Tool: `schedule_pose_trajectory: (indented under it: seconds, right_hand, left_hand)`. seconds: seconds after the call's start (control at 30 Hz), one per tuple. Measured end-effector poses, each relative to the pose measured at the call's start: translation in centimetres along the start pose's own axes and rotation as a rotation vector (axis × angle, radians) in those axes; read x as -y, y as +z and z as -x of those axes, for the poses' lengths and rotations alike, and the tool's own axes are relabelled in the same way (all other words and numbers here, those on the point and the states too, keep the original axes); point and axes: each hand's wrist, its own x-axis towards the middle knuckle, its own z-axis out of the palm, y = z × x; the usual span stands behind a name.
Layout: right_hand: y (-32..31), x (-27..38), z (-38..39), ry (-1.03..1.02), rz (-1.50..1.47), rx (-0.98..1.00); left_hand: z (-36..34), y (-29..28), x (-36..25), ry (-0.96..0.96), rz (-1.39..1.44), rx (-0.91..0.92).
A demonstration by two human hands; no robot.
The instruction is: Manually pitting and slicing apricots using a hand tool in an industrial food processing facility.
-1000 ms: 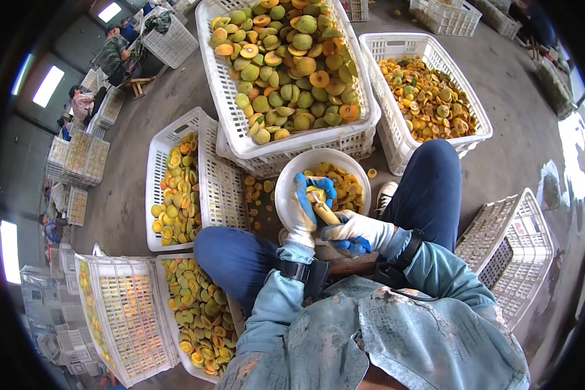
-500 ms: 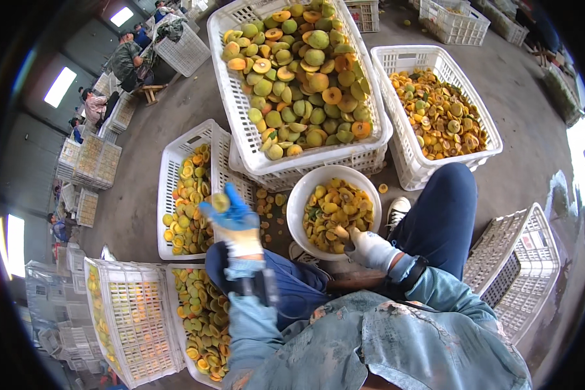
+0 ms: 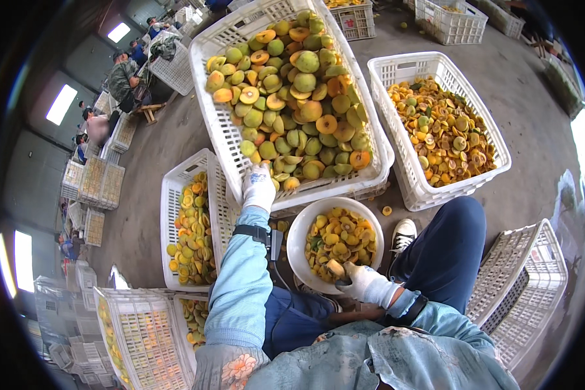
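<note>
My left hand point(image 3: 259, 187), in a white glove, reaches over the near left corner of a large white crate point(image 3: 208, 107). Its fingers are bunched against the green and orange halved fruit point(image 3: 291, 140) there; what they hold, if anything, is hidden. My right hand point(image 3: 368, 286), also gloved, is closed at the near right rim of a white basin point(image 3: 297, 250). From its grip sticks out a short tan tool with a wooden-looking handle point(image 3: 336, 268), its far end unclear. Yellow-orange fruit pieces point(image 3: 341, 235) fill much of the basin.
A white crate point(image 3: 406, 162) of orange fruit scraps stands at the right. Left of my legs are a crate point(image 3: 169, 250) of fruit halves and a tilted crate point(image 3: 146, 338). Another crate point(image 3: 520, 286) stands at the lower right. People point(image 3: 122, 81) work in the left background.
My left hand has moved from above the left crate, where a fruit piece was at its fingers, up to the large crate's corner. My right hand stays at the basin with the tool.
</note>
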Motion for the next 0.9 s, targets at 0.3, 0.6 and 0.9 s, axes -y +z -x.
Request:
schedule_pose_trajectory:
  seconds: [0.3,0.6,0.9]
  right_hand:
    - [0.8,-0.8,-0.1,-0.145,-0.299,-0.080]
    - [0.9,1.4,1.8,-0.319,-0.515,-0.313]
    - [1.3,3.3,2.5,-0.306,-0.094,-0.457]
  left_hand:
    - [5.1,-2.7,-0.5,-0.114,1.635,0.066]
    - [15.7,-1.6,-4.9,-0.242,2.674,0.361]
    - [19.9,-4.1,-9.7,-0.397,1.995,0.130]
